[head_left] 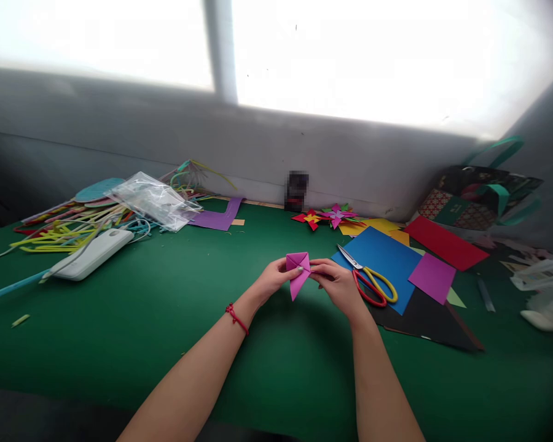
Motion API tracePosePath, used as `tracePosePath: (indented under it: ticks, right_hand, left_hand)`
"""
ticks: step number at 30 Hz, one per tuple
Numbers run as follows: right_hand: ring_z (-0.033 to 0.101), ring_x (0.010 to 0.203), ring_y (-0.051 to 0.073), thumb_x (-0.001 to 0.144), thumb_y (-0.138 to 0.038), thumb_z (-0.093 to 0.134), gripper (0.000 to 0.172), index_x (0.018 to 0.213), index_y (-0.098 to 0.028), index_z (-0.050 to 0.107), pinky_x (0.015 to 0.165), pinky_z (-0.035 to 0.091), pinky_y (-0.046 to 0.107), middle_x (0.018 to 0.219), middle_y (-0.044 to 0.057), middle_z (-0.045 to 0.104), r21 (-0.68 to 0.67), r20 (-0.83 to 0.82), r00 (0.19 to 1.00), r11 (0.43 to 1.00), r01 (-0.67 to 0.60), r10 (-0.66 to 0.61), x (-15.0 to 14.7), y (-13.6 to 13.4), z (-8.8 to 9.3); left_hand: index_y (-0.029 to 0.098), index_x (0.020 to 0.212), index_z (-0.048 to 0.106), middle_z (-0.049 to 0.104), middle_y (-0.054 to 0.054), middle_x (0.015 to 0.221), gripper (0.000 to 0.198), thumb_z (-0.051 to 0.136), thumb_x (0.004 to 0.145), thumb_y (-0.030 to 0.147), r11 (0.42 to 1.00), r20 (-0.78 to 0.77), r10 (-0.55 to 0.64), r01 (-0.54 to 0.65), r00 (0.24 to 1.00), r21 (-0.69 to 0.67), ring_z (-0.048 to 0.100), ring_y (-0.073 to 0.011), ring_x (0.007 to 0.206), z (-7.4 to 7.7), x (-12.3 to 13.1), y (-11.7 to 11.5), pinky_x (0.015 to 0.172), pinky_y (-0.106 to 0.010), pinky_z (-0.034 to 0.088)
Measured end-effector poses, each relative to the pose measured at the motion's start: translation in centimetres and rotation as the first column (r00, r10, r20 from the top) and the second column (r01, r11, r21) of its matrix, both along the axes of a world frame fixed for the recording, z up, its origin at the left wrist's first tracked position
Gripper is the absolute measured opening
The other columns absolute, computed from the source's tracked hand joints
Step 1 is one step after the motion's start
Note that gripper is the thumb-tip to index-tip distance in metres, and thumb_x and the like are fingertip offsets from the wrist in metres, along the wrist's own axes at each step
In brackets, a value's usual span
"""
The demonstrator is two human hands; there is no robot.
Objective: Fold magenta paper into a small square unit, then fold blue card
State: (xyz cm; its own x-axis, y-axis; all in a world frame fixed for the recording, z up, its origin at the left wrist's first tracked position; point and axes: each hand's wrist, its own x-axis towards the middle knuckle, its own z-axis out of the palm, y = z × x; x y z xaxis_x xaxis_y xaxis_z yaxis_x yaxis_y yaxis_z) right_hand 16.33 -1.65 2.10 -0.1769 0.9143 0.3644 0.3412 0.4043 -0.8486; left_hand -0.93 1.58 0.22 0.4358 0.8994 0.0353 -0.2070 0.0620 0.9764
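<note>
Between my two hands, above the green table, is a folded piece of pink origami paper (297, 283) with a squarish top and a point hanging down. My left hand (277, 275) grips its left side, the thumb pressed across the front. At its right edge, the fingers of my right hand (335, 281) pinch the paper; the fingertips are partly hidden. Scissors (372, 283) with one red and one yellow handle lie just right of my right hand, on a sheet of blue paper (373, 245).
Folded paper flowers (336, 215) lie at the back. Red paper (446, 242), a purple square (433, 277) and black paper (431, 319) lie right, near a patterned bag (456, 202). A white power strip (94, 255), pipe cleaners (58, 236) and a clear plastic bag (152, 199) are left.
</note>
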Motion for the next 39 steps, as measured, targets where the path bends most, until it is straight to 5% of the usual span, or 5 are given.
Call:
tracePosePath:
  ticks: [9,19,25,31,39]
  right_hand:
    - [0.057,0.064,0.017,0.076,-0.030,0.054,0.017,0.078,-0.019,0.068,0.041,0.046,0.024,0.088,0.007,0.064,-0.037,-0.030,0.995,0.994,0.099,-0.100,-0.5,-0.3,0.5]
    - [0.051,0.042,0.012,0.064,-0.035,0.064,0.022,0.074,-0.016,0.062,0.040,0.044,0.025,0.058,0.001,0.058,-0.293,-0.100,0.941,0.914,0.281,-0.322,-0.3,0.5,-0.8]
    - [0.061,0.069,0.017,0.066,-0.036,0.066,0.051,0.112,-0.018,0.051,0.064,0.051,0.031,0.071,0.001,0.061,-0.367,-0.371,0.875,0.914,0.170,-0.311,-1.2,1.3,-2.2]
    - [0.061,0.084,0.018,0.068,-0.035,0.066,0.053,0.116,-0.021,0.047,0.067,0.050,0.027,0.087,0.004,0.063,-0.432,-0.525,0.807,0.902,0.023,-0.272,-1.6,1.3,-2.5]
    - [0.062,0.072,0.021,0.073,-0.042,0.057,0.033,0.089,-0.013,0.062,0.057,0.049,0.029,0.075,0.007,0.065,-0.333,-0.248,0.948,0.936,0.113,-0.202,-2.6,1.3,-3.1]
  left_hand:
    - [0.013,0.100,0.064,0.065,-0.009,0.098,0.038,0.067,0.069,0.034,1.000,0.017,-0.013,0.013,1.000,0.028,0.058,-0.0211,0.090,-0.5,0.2,0.0,0.080,-0.031,0.042]
    - [0.014,0.104,0.060,0.064,-0.011,0.104,0.042,0.068,0.067,0.032,0.995,-0.037,-0.027,0.031,0.999,0.096,0.059,-0.0226,0.092,-0.6,0.2,0.2,0.080,-0.033,0.046]
    - [0.013,0.102,0.060,0.063,-0.011,0.103,0.041,0.069,0.066,0.031,0.994,-0.002,0.102,-0.102,0.995,0.045,0.057,-0.0223,0.094,-1.2,0.4,0.5,0.081,-0.033,0.046]
    - [0.014,0.101,0.059,0.061,-0.010,0.105,0.040,0.069,0.067,0.031,0.986,0.103,0.164,-0.160,0.981,-0.051,0.056,-0.0210,0.096,-1.7,0.5,0.6,0.084,-0.034,0.045]
    - [0.013,0.102,0.058,0.061,-0.011,0.104,0.039,0.065,0.071,0.035,0.982,0.068,0.175,-0.170,0.982,-0.079,0.058,-0.0198,0.092,-1.8,0.4,0.6,0.082,-0.033,0.045]
